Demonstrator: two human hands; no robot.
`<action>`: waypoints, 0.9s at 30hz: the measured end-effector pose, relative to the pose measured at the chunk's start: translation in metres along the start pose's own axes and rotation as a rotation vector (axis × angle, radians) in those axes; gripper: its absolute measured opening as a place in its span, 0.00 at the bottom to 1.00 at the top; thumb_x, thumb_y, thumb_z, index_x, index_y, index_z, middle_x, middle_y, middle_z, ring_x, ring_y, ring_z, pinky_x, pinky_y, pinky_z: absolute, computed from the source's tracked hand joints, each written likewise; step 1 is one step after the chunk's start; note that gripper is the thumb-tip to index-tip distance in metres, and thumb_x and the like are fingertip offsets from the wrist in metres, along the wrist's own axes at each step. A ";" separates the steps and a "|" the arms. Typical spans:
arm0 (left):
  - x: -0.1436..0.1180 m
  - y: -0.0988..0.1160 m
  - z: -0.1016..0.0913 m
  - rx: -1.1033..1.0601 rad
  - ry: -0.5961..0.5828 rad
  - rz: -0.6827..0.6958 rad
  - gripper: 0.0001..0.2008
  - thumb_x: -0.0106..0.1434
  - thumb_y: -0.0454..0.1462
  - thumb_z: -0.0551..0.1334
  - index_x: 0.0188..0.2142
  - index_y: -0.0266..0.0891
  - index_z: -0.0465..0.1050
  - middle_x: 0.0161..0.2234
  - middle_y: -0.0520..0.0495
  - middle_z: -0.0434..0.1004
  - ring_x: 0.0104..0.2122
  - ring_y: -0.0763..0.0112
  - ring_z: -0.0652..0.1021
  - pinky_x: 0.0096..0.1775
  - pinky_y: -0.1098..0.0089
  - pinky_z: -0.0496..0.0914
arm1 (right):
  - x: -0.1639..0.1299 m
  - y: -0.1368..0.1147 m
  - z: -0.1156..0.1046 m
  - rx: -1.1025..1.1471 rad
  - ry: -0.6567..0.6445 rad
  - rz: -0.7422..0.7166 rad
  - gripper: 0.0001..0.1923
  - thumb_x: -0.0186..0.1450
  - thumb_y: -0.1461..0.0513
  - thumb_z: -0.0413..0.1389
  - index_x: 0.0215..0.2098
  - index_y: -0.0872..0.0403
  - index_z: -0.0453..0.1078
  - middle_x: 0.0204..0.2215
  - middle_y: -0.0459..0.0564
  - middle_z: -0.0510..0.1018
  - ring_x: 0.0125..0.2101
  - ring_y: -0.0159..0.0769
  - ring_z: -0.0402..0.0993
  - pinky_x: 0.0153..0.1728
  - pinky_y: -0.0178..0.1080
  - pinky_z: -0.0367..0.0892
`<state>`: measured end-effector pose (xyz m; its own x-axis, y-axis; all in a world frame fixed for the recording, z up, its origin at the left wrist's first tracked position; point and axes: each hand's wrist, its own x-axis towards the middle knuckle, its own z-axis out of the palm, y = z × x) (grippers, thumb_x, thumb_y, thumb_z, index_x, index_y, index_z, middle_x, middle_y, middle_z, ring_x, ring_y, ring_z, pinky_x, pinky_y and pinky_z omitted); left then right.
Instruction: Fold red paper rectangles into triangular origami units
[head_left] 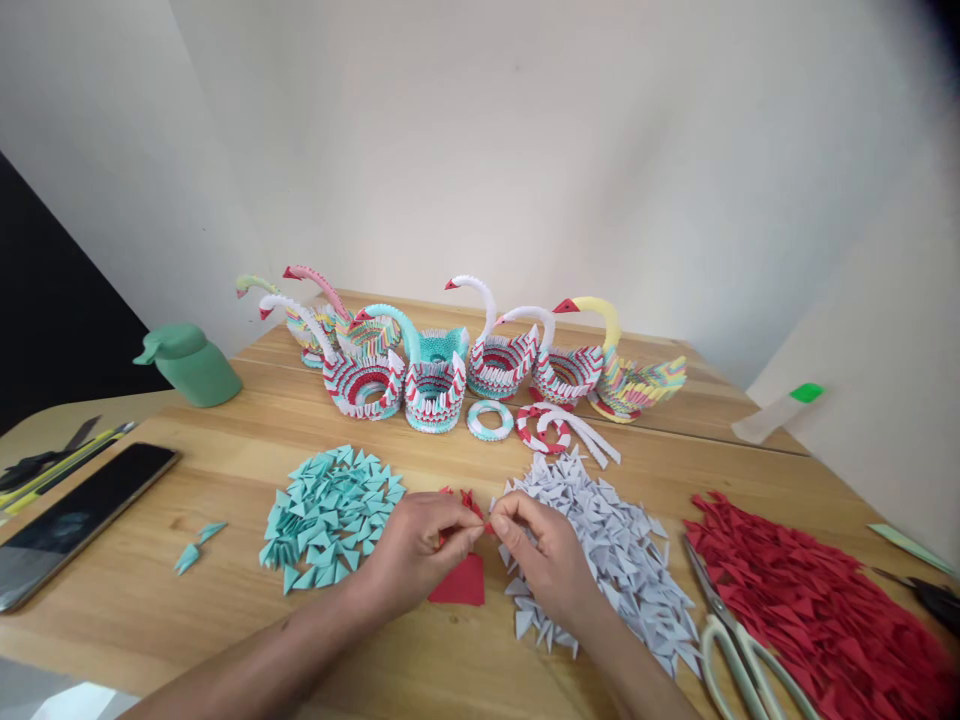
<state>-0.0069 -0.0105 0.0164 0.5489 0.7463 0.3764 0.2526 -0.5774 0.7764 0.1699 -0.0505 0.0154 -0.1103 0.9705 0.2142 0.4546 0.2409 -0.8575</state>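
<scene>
My left hand [425,545] and my right hand [541,550] meet at the fingertips over the table's middle. Between them they pinch a small red paper piece [489,527], mostly covered by the fingers. Below my left hand lies flat red paper [459,582]. A few folded red pieces [471,502] show just behind the fingers. Left of my left hand spreads a pile of teal folded paper triangles [337,515]. A pile of pale grey-white folded triangles [619,545] lies beside and partly under my right hand.
Several folded-paper swans [435,385] stand at the back, with two paper rings [490,421] before them. Scissors [739,650] and red triangles [810,600] lie right. A phone [82,520] and green jug [191,365] are left; a glue bottle [776,415] is back right.
</scene>
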 end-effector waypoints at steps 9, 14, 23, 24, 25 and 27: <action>0.002 -0.006 0.004 -0.026 0.041 -0.124 0.11 0.62 0.37 0.59 0.26 0.36 0.77 0.23 0.47 0.77 0.24 0.71 0.74 0.30 0.74 0.63 | 0.002 0.008 0.000 -0.203 0.085 -0.152 0.07 0.66 0.60 0.52 0.32 0.53 0.71 0.26 0.46 0.75 0.29 0.34 0.71 0.32 0.34 0.63; 0.002 -0.003 -0.001 -0.063 0.034 -0.084 0.12 0.63 0.38 0.59 0.27 0.35 0.77 0.22 0.46 0.77 0.24 0.71 0.74 0.30 0.74 0.63 | 0.001 0.008 -0.001 -0.248 0.114 -0.224 0.09 0.67 0.60 0.51 0.32 0.52 0.70 0.26 0.45 0.74 0.28 0.34 0.71 0.31 0.34 0.63; 0.001 0.003 0.002 -0.044 0.094 -0.014 0.13 0.62 0.39 0.58 0.24 0.35 0.75 0.21 0.47 0.76 0.23 0.72 0.73 0.30 0.74 0.64 | 0.002 0.005 -0.005 -0.247 0.026 -0.216 0.07 0.66 0.61 0.53 0.33 0.52 0.71 0.27 0.46 0.76 0.29 0.35 0.71 0.32 0.35 0.64; 0.001 0.003 0.002 -0.056 0.103 -0.002 0.13 0.62 0.39 0.58 0.25 0.35 0.75 0.21 0.47 0.76 0.23 0.72 0.73 0.30 0.74 0.64 | 0.002 0.004 -0.005 -0.233 0.015 -0.200 0.06 0.66 0.60 0.53 0.33 0.52 0.71 0.28 0.46 0.76 0.29 0.35 0.71 0.32 0.35 0.64; 0.000 0.003 0.003 -0.074 0.107 0.005 0.13 0.62 0.39 0.58 0.25 0.35 0.75 0.21 0.47 0.76 0.23 0.72 0.73 0.30 0.73 0.64 | 0.002 0.002 -0.005 -0.216 0.002 -0.183 0.07 0.66 0.60 0.53 0.34 0.52 0.71 0.28 0.46 0.76 0.29 0.34 0.71 0.32 0.35 0.64; -0.001 0.003 0.004 -0.115 0.103 -0.004 0.13 0.62 0.39 0.58 0.24 0.35 0.74 0.21 0.46 0.76 0.23 0.72 0.73 0.30 0.73 0.65 | 0.001 -0.001 -0.005 -0.177 -0.029 -0.152 0.07 0.66 0.60 0.51 0.33 0.53 0.70 0.26 0.45 0.75 0.28 0.33 0.70 0.31 0.34 0.63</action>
<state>-0.0038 -0.0148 0.0166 0.4617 0.7820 0.4187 0.1588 -0.5372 0.8284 0.1739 -0.0496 0.0184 -0.2136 0.9234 0.3188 0.5782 0.3825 -0.7207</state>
